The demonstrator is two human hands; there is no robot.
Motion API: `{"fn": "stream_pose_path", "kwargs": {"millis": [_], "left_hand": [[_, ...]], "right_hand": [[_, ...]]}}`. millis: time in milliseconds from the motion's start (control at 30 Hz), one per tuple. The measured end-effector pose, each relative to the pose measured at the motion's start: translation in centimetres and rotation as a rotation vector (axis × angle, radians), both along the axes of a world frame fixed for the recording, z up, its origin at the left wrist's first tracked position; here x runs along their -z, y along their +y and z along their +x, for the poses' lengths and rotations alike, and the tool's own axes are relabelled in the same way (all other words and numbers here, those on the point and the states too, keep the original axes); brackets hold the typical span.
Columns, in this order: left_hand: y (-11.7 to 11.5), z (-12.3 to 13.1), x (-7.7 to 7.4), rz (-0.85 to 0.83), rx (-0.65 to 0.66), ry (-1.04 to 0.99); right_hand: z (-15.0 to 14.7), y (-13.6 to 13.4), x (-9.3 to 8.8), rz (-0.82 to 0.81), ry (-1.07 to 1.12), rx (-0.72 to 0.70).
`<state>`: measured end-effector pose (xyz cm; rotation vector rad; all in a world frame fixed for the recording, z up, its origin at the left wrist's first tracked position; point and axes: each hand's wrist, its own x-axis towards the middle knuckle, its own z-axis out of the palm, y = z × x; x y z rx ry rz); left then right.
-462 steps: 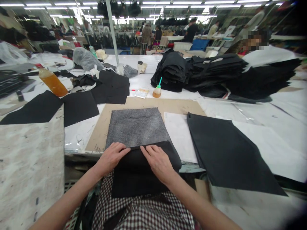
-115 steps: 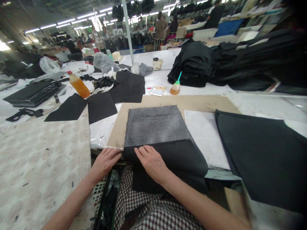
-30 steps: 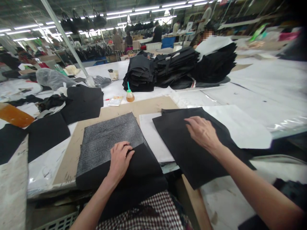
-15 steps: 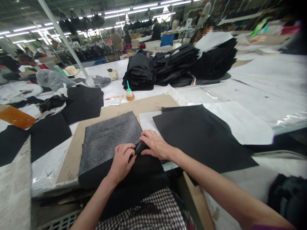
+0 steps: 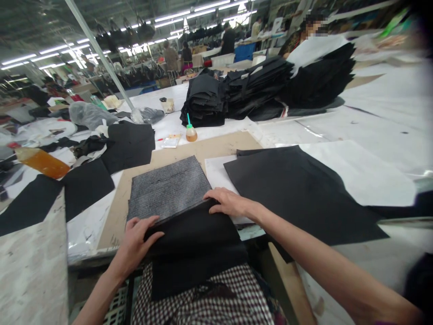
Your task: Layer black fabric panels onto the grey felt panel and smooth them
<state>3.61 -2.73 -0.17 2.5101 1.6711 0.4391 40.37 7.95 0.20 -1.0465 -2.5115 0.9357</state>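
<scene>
The black sheet point(image 5: 196, 248) lies along the near side of the gray, stripy piece point(image 5: 169, 187). It hangs over the front of the white surface point(image 5: 368, 119) and down onto the checked cloth point(image 5: 226, 302) on the person's lap. The left hand point(image 5: 134, 238) is at one end of the black sheet's top edge, and the right hand point(image 5: 233, 204) is at the other. On each hand, the thumb is on the near side of the edge and the other fingers are on the far side, with a bit of a gap. I can't tell if either hand is pinching tight. To me, this looks like the lining-up step, getting the black edge straight against the gray piece. I think the next move calls for keeping both ends even and smoothing the edge flat, without wrinkles.
</scene>
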Motion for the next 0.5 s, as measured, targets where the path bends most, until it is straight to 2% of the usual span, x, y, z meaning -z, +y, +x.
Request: {"fn": "stream_pose_path", "kwargs": {"millis": [67,133,200,233,300,333,400,500], "left_hand": [[-1.6,-4.0,0.0,0.035,-0.068,0.07],[-2.7,-6.7,-0.4,0.076,-0.151,0.158],[-2.9,-7.3,-1.1,0.155,-0.238,0.225],[-2.7,-6.7,-1.6,0.204,-0.268,0.226],[-1.7,-3.7,-2.5,0.265,-0.26,0.134],[-1.0,-1.5,-2.8,0.254,-0.205,0.043],[0.8,3.3,-3.1,0.117,-0.055,-0.117],[3.3,9.5,-2.3,-0.018,0.112,-0.167]], "right_hand": [[0.0,0.1,0.2,-0.004,0.006,-0.001],[-0.1,0.2,0.4,0.024,0.014,-0.017],[-0.2,0.4,0.6,0.076,0.026,-0.051],[-0.2,0.5,0.7,0.099,0.033,-0.068],[-0.3,0.6,0.7,0.121,0.05,-0.093],[-0.3,0.6,0.7,0.121,0.062,-0.098],[-0.3,0.6,0.6,0.114,0.082,-0.105],[-0.1,0.3,0.2,0.13,0.062,-0.095]]}}
